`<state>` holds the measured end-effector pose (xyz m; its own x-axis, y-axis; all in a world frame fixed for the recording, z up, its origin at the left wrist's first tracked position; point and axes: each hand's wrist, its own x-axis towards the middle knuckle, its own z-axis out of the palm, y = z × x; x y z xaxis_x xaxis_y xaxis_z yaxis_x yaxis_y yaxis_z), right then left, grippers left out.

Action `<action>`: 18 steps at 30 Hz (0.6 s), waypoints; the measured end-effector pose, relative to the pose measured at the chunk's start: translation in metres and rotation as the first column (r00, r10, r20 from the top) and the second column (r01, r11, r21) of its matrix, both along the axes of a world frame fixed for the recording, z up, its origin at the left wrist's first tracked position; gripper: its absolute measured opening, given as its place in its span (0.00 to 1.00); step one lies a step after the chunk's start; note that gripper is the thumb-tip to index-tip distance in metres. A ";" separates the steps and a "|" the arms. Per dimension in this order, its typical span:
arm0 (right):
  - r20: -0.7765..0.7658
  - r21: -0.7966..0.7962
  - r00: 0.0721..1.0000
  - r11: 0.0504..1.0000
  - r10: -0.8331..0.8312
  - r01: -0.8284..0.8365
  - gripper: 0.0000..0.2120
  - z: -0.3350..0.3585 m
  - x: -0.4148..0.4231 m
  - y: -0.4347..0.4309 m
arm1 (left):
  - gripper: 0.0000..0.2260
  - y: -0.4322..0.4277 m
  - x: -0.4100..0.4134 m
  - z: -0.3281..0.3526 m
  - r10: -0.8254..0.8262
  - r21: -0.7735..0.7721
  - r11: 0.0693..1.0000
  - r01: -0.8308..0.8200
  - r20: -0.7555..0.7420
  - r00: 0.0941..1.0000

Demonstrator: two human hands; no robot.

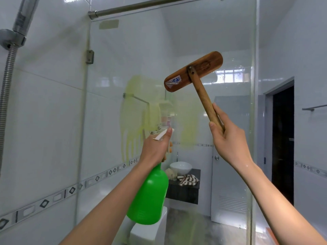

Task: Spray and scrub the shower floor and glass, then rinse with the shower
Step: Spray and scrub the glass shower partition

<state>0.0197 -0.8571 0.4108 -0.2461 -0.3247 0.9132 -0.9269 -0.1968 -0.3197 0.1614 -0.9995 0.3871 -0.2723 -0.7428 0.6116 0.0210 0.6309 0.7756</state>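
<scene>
- Glass panel [138, 50] of the shower stands straight ahead of the person, with one pale yellow-green smear of cleaner [134, 110] running down it in streaks at mid height.
- One green spray bottle [150, 197] is held in front of the glass panel's lower middle, nozzle toward the smear. Its plastic is opaque (so what is inside, and how much, cannot be told).
- The left hand [155, 147] is wrapped round the bottle's neck, with a finger lying on the white trigger [161, 134].
- One wooden brush [193, 71] is raised to the right of the smear, its flat back toward the camera and its head tilted. Whether the bristles touch the glass panel cannot be told.
- The right hand [224, 137] is clamped on the lower end of the brush's handle.
- Through the glass panel, low down, one white basin [180, 167] sits on a dark counter [184, 193]; its inside is hidden from this angle. One striped cloth [188, 180] lies just beside it on the same counter.
- Left of the glass panel, one ribbed metal shower hose [7, 82] hangs down the tiled wall.
- Along the glass panel's top edge runs one metal rail [150, 5].
</scene>
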 end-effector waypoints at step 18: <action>-0.017 -0.012 0.998 0.998 0.064 -0.064 0.24 -0.003 0.029 -0.040 | 0.22 -0.083 0.103 0.059 0.294 0.083 0.956 -0.282 -0.217 0.931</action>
<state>0.0486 -0.8971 0.4083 -0.2104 -0.3277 0.9210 -0.9174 -0.2594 -0.3019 0.2647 -1.0828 0.4463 0.0977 -0.8000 0.5920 0.0215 0.5964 0.8024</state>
